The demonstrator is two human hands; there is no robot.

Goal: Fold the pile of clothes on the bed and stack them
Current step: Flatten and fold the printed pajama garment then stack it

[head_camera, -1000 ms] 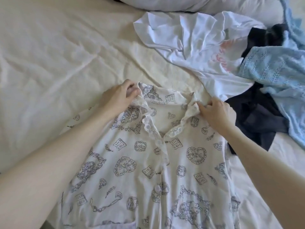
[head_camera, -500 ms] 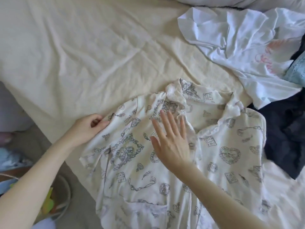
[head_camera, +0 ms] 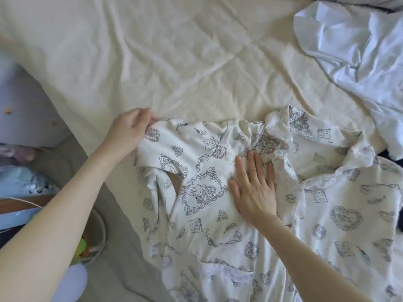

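Pinching the sleeve [head_camera: 174,144] — left fingers [head_camera: 148,118] at its cuff, right hand [head_camera: 253,190] flat.

The white garment [head_camera: 357,49] runs off the upper right edge; the printed shirt [head_camera: 218,214] is cut off at the bottom edge.

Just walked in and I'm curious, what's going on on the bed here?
A person is folding a printed pajama shirt spread on the bed. The left hand pinches the end of the shirt's sleeve, while the right hand lies flat on the shirt's front near the collar. A crumpled white garment waits unfolded off to the right.
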